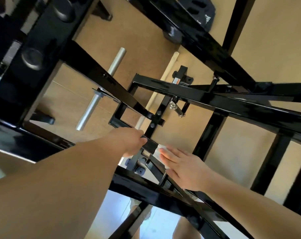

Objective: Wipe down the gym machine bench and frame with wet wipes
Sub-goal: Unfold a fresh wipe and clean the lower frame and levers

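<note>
Tan flooring shows beyond the glossy black steel frame. The left hand curls round a black crossbar. The right hand, fingers straight and together, presses a white wet wipe onto the bar under its fingertips. Held only by flat fingers, the wipe could slip off the narrow bar. No wipe pack is visible.

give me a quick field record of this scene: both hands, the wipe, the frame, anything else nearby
left hand: fingers curled round a crossbar of the frame
right hand: flat, fingers straight, pressing the wet wipe onto a frame tube
wet wipe: white, mostly under the right hand, edge showing past the fingertips
frame: glossy black tubes crossing at angles
silver bar: beyond the frame, partly hidden by a tube
bench: cannot tell from this view
</note>
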`<state>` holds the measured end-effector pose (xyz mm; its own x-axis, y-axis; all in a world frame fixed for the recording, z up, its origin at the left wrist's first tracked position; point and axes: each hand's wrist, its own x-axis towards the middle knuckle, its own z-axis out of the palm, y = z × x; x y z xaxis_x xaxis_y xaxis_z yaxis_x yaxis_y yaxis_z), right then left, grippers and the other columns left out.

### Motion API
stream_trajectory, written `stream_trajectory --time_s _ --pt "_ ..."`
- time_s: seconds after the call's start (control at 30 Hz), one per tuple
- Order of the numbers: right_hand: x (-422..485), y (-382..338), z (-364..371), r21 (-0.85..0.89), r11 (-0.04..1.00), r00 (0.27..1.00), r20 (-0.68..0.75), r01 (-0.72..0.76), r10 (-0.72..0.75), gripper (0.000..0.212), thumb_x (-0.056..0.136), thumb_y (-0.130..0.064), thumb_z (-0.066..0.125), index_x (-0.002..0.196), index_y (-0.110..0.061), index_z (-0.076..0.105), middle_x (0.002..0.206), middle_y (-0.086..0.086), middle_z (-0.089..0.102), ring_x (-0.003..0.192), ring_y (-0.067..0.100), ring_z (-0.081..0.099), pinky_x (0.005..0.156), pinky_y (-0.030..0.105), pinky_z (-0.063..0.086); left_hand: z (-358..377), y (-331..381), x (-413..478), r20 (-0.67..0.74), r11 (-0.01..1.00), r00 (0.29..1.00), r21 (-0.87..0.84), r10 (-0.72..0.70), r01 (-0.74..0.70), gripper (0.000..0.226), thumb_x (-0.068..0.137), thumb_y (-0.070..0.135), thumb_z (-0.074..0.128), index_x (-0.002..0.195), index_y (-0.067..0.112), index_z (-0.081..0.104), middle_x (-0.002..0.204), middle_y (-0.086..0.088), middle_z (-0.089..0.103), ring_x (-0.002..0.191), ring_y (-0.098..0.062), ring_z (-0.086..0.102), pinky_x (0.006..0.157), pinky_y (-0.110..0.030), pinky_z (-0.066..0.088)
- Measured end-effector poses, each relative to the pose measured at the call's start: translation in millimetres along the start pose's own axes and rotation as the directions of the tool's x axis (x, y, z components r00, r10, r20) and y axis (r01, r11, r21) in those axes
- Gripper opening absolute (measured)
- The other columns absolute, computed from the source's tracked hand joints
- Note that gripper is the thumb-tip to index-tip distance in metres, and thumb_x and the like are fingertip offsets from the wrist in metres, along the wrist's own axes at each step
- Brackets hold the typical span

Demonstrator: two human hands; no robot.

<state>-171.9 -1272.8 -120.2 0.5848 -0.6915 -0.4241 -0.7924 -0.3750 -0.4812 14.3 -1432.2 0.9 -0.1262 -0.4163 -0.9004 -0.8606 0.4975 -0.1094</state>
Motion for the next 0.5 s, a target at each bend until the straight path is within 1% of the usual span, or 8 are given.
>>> stream_trajectory --time_s 0.07,0.1,0.2,0.3,0.37,0.43,0.47,0.5 --pt "-3 -1 4 -0.027 1.0 0.999 -0.053 -0.012 0.01 0.065 0.107 -0.05 0.019 0.162 -0.016 0.026 0.172 0.0 0.011 0.159 0.02 0.008 0.126 0.044 0.016 -1 7 1 -0.002 0.999 1.0 -0.046 0.005 -0.005 0.056 0.109 0.05 0.023 0.154 0.02 0.034 0.154 -0.009 0.047 0.138 -0.032 0.047 0.108 -0.048 0.044" --pt "7 -4 4 -0.021 1.0 0.999 -0.05 -0.012 0.011 0.065 0.107 -0.05 0.018 0.162 -0.016 0.025 0.172 0.0 0.01 0.159 0.021 0.007 0.126 0.044 0.015 0 8 3 -0.012 0.998 1.0 -0.058 0.005 -0.006 0.056 0.108 0.051 0.023 0.154 0.02 0.035 0.153 -0.009 0.047 0.137 -0.032 0.048 0.108 -0.049 0.044" --pt "52 -18 5 0.03 0.997 0.995 -0.076 -0.069 0.071 0.064 0.107 -0.048 0.016 0.164 -0.017 0.018 0.173 -0.001 0.005 0.159 0.02 0.003 0.128 0.048 0.011 0 10 7 -0.052 0.996 0.999 -0.087 -0.01 0.005 0.055 0.108 0.053 0.024 0.15 0.021 0.039 0.149 -0.007 0.051 0.134 -0.03 0.051 0.106 -0.049 0.046" --pt "76 -26 3 0.023 0.988 0.988 0.01 -0.155 0.154 0.065 0.108 -0.051 0.011 0.165 -0.021 0.003 0.173 -0.002 -0.008 0.159 0.019 -0.008 0.129 0.047 0.002 -5 13 3 -0.056 0.997 0.998 -0.08 -0.029 0.025 0.051 0.108 0.05 0.029 0.149 0.021 0.041 0.145 -0.007 0.054 0.13 -0.029 0.054 0.104 -0.048 0.048" --pt "57 -23 6 -0.024 0.987 0.987 -0.01 -0.16 0.16 0.065 0.107 -0.05 0.011 0.165 -0.02 0.006 0.173 -0.002 -0.004 0.159 0.022 -0.001 0.128 0.048 0.009 -12 18 -1 -0.058 1.0 0.998 -0.015 -0.025 0.024 0.047 0.108 0.042 0.037 0.15 0.02 0.039 0.139 -0.007 0.057 0.123 -0.029 0.057 0.098 -0.044 0.051" --pt "16 -18 6 -0.017 0.984 0.983 -0.045 -0.177 0.176 0.065 0.106 -0.048 0.016 0.164 -0.019 0.019 0.172 0.001 0.011 0.157 0.026 0.02 0.125 0.05 0.024 -23 30 -11 -0.05 0.999 0.999 0.045 -0.009 0.011 0.045 0.107 0.032 0.043 0.149 0.017 0.04 0.13 -0.008 0.06 0.113 -0.029 0.061 0.087 -0.039 0.053" --pt "-11 -16 5 -0.008 0.981 0.98 -0.053 -0.191 0.191 0.064 0.106 -0.047 0.02 0.163 -0.019 0.025 0.171 0.002 0.019 0.154 0.026 0.029 0.122 0.049 0.032 -29 41 -17 -0.045 0.999 0.999 0.049 0.014 -0.012 0.044 0.107 0.03 0.043 0.149 0.016 0.041 0.128 -0.008 0.061 0.111 -0.029 0.061 0.085 -0.038 0.053" --pt "-39 -13 6 -0.009 0.978 0.976 -0.051 -0.211 0.21 0.062 0.106 -0.046 0.023 0.162 -0.02 0.027 0.17 0.001 0.023 0.152 0.025 0.034 0.119 0.048 0.036 -35 51 -24 -0.047 0.997 0.998 0.056 0.046 -0.044 0.044 0.107 0.029 0.042 0.149 0.016 0.041 0.13 -0.009 0.06 0.113 -0.03 0.06 0.087 -0.04 0.053"
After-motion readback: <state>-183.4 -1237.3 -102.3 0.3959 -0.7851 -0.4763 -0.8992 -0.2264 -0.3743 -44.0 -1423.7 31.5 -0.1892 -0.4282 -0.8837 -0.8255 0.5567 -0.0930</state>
